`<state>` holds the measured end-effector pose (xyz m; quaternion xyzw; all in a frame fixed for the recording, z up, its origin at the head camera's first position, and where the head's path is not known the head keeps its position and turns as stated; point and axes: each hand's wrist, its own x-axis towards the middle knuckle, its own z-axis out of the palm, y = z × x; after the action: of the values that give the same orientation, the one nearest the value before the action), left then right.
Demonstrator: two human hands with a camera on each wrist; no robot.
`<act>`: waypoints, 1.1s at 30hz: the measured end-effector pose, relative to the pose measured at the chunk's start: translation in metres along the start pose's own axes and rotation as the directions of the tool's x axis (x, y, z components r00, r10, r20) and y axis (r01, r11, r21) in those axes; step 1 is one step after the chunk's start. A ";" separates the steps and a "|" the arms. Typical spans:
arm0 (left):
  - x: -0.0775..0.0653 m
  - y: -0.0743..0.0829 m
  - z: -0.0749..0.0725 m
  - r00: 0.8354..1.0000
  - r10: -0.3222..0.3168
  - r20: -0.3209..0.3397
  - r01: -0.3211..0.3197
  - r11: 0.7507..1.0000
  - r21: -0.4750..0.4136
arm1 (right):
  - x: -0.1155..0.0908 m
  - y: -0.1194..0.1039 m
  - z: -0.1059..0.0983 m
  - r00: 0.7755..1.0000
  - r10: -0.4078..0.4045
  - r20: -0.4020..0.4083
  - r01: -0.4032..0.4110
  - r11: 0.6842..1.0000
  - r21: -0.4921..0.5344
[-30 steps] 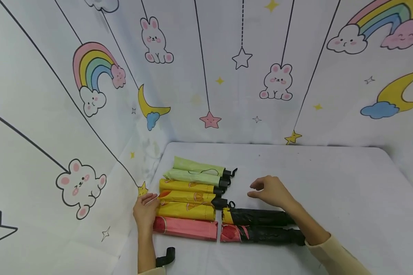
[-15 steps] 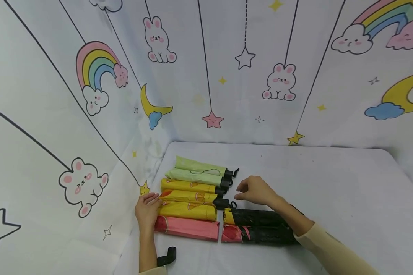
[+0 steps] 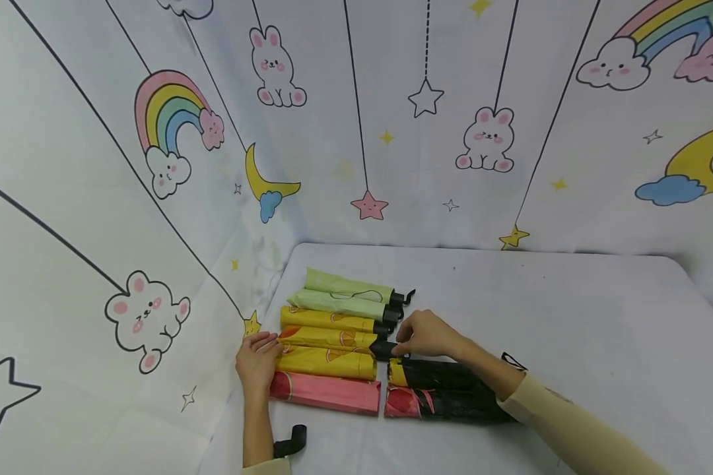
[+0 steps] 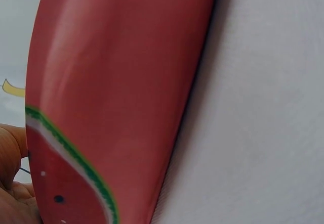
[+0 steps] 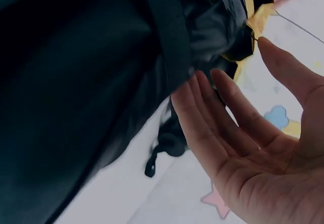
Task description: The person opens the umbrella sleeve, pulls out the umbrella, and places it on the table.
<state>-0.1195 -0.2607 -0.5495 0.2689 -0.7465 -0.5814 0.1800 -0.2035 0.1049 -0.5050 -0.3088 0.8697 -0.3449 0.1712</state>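
Table [image 3: 600, 336]: back wall [image 3: 321, 158] behind, side wall [image 3: 47, 303] left. On table's left half, six umbrellas [image 3: 327, 320] side by side, back to front, lying left-right. Right of these, two more: rear one [image 3: 451, 375] roughly in line with fifth umbrella [image 3: 323, 363], front one [image 3: 457, 405] with sixth umbrella [image 3: 333, 394] (narrow gap at both joins). Left grip [image 3: 257, 364] at left ends of fourth umbrella [image 3: 327, 338] and fifth. Right grip [image 3: 426, 335] by fourth's right end. Handle [image 3: 297, 439] before sixth, just right of left forearm [image 3: 258, 432].
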 end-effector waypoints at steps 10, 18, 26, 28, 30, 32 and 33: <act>0.001 -0.003 0.002 0.999 -0.035 0.000 0.035 0.999 -0.026 | 0.011 -0.002 0.017 0.999 0.048 0.014 -0.048 0.998 -0.036; 0.002 -0.001 0.003 0.999 -0.050 -0.013 0.050 0.999 0.013 | 0.020 0.002 0.027 0.991 0.129 0.035 -0.130 0.992 0.004; 0.005 -0.001 0.002 0.998 -0.040 -0.041 0.041 0.999 0.023 | 0.022 0.003 0.026 0.989 0.128 0.069 -0.130 0.991 0.032; 0.006 0.000 0.002 0.998 -0.026 -0.048 0.026 1.000 0.000 | 0.024 0.002 0.026 0.986 0.155 0.065 -0.158 0.986 0.049; 0.006 0.000 0.001 0.999 -0.017 -0.049 0.016 0.999 -0.030 | 0.025 0.001 0.025 0.979 0.194 0.060 -0.198 0.977 0.076; 0.007 0.000 0.001 0.999 -0.016 -0.045 0.014 0.999 -0.043 | 0.026 0.000 0.024 0.971 0.232 0.060 -0.237 0.963 0.124; 0.007 0.000 0.001 0.999 -0.018 -0.043 0.016 0.999 -0.044 | 0.026 0.000 0.024 0.967 0.246 0.061 -0.252 0.956 0.150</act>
<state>-0.1261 -0.2641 -0.5497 0.2837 -0.7272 -0.5931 0.1973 -0.2106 0.0759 -0.5240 -0.1894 0.8681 -0.3814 0.2550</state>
